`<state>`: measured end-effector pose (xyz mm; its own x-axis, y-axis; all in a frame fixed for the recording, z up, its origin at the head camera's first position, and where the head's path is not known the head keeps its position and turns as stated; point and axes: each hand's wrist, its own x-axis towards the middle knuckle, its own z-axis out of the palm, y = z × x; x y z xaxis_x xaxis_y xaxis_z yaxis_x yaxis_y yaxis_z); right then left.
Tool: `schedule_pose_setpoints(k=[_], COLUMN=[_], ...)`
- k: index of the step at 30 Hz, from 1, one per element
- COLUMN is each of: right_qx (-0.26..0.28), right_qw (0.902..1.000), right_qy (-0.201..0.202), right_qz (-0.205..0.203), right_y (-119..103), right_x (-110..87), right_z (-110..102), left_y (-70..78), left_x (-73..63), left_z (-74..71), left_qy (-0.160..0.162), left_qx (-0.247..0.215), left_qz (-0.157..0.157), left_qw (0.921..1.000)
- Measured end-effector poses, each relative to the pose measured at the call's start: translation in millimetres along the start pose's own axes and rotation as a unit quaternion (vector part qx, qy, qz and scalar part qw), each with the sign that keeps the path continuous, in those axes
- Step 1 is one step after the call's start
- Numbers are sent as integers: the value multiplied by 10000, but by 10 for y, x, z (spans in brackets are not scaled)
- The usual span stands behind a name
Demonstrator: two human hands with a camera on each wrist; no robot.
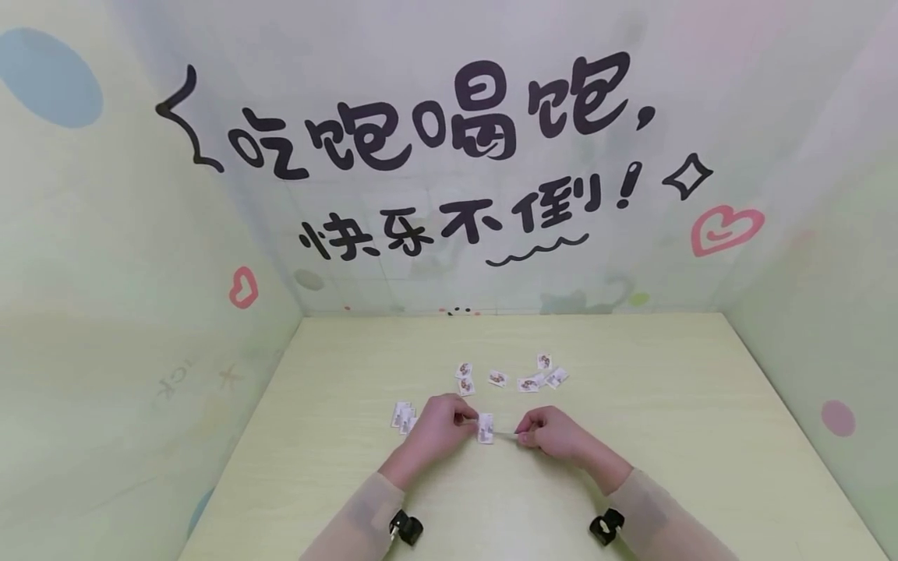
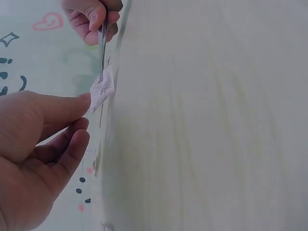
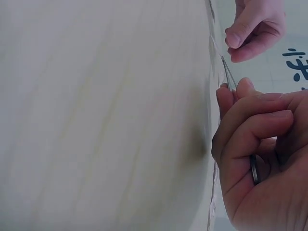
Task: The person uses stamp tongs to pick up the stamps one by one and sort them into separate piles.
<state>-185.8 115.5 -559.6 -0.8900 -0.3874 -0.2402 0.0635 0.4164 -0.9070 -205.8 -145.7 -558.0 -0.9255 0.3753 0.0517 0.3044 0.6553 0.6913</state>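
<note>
Between the two hands hangs a small white printed card (image 1: 486,428), seen at a slant in the left wrist view. The left hand (image 1: 440,423) has thumb and fingertips at the card's left edge and appears to pinch it; the fingers behind are partly hidden. The right hand (image 1: 554,433) grips slim metal tweezers (image 2: 102,53), whose tips lie on the card from the other side. In the right wrist view, curled fingers hide most of the tweezers (image 3: 228,72), and the card cannot be made out.
Left of the left hand lies a small overlapping group of cards (image 1: 403,418). Farther back are two cards with a coloured picture (image 1: 465,386), a single card (image 1: 497,378) and a loose cluster (image 1: 528,385). Printed walls enclose the pale wooden table (image 1: 666,374) on three sides.
</note>
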Motion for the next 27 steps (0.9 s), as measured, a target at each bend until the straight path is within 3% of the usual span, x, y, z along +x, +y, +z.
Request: schedule_pose_setpoints(k=[15, 21, 27], right_qx=[52, 37, 43], right_qw=[9994, 9989, 9989], right_qy=[-301, -328, -320], right_qz=[-176, -325, -350], right_y=[-244, -324, -409], right_x=[267, 352, 414], right_z=[408, 594, 791], left_y=[-245, -369, -508], left_x=[-183, -292, -389], left_z=[-328, -484, -634], left_qy=[398, 676, 1157], left_qx=[-131, -262, -336], left_qz=[-144, -391, -726], left_qw=[9990, 9966, 9901])
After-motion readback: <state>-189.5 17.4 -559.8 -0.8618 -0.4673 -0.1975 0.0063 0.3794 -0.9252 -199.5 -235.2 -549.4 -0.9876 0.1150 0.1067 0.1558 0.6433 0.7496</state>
